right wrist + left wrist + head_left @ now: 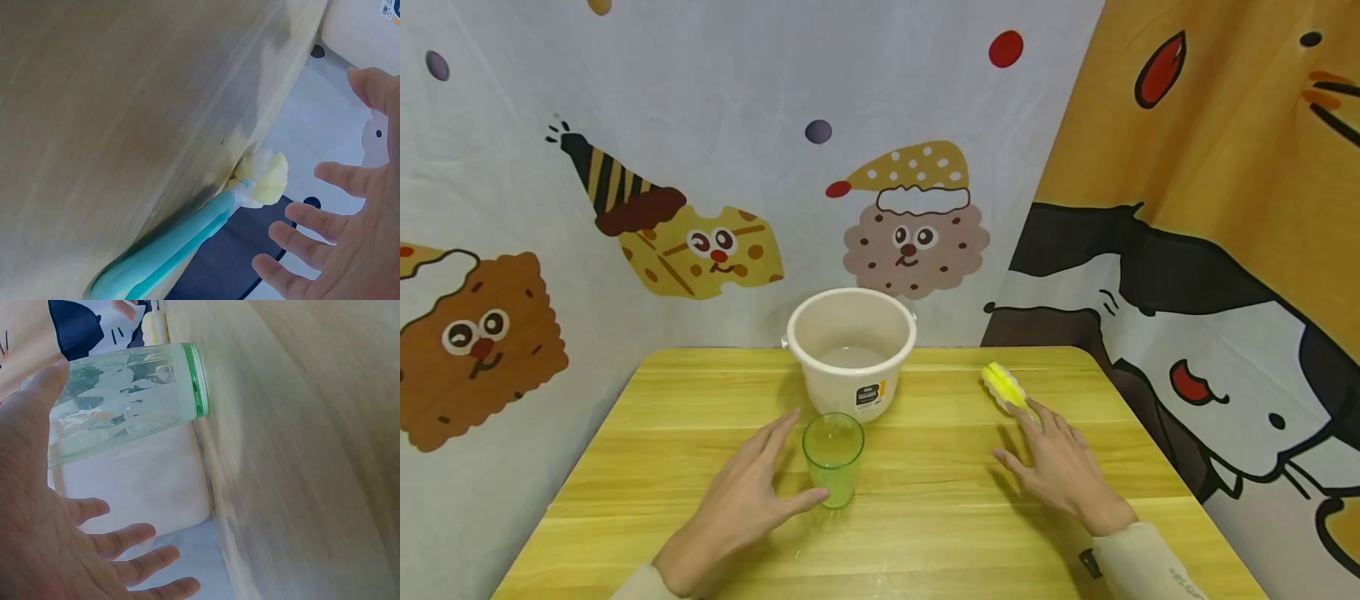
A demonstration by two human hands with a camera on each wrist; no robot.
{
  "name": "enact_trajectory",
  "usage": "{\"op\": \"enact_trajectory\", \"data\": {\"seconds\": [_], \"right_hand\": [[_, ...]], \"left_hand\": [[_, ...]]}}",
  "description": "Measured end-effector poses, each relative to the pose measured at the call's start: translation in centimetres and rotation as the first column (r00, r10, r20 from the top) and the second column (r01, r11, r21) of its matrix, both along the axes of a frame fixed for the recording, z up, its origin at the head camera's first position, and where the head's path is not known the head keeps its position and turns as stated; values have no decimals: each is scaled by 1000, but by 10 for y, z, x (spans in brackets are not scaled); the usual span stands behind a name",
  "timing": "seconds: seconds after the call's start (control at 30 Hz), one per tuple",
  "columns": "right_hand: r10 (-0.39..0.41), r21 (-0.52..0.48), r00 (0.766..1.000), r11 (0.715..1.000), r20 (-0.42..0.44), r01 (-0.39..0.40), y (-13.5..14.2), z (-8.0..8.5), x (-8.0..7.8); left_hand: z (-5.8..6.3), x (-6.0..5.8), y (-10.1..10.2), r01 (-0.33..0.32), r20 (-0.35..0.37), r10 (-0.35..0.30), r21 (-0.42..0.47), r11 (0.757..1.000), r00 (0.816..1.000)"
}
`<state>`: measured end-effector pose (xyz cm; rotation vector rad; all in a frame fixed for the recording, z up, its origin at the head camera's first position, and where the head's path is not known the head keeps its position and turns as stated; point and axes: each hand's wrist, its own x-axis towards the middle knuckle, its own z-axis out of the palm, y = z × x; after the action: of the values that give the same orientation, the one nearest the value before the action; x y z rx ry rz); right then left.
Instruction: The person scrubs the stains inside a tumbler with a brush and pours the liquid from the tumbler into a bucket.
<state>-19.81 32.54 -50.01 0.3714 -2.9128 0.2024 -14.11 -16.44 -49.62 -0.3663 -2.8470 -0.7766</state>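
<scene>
Cup [835, 471] is upright on the table [940, 492], mouth up, just in front of the bucket [831, 379]; brush [181, 244] lies further right, yellow head twd the back edge, teal handle twd the person.

Progress: we'd call it v. early. Done, as far as we see: both hands out over the table, one near each item. Not yet done, we judge: a hold on either one; cup & brush both rest on the tabletop. Neither hand is at the bucket.

Pose, L to R: L hand [741, 492] is beside the cup, fingers fwd past its left side, thumb reaching across its near side, palm facing it. Grip spread wide, nothing held; thumb contact w/ cup, we can't tell. R hand [1063, 467] is by the brush, fingers apart & pointing fwd, thumb out to the left. Grip loose & wide, nothing held; fingertip overlaps brush in head view, so touch unclear to us.
</scene>
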Motion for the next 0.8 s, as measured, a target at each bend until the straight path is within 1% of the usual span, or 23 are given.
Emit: {"op": "enact_trajectory", "data": {"seconds": [0.33,0.53,0.8], "right_hand": [[-31,3,999,1000,21,31,8,-1,-3],[-35,-7,999,999,25,35,11,-2,-3],[-41,-25,999,999,6,41,16,-1,-3]], "left_hand": [[1,-1,9,3,61,-7,68,998,998],[0,-2,14,8,54,-13,104,995,998],[-1,-5,19,20,33,-24,141,990,999]]}}
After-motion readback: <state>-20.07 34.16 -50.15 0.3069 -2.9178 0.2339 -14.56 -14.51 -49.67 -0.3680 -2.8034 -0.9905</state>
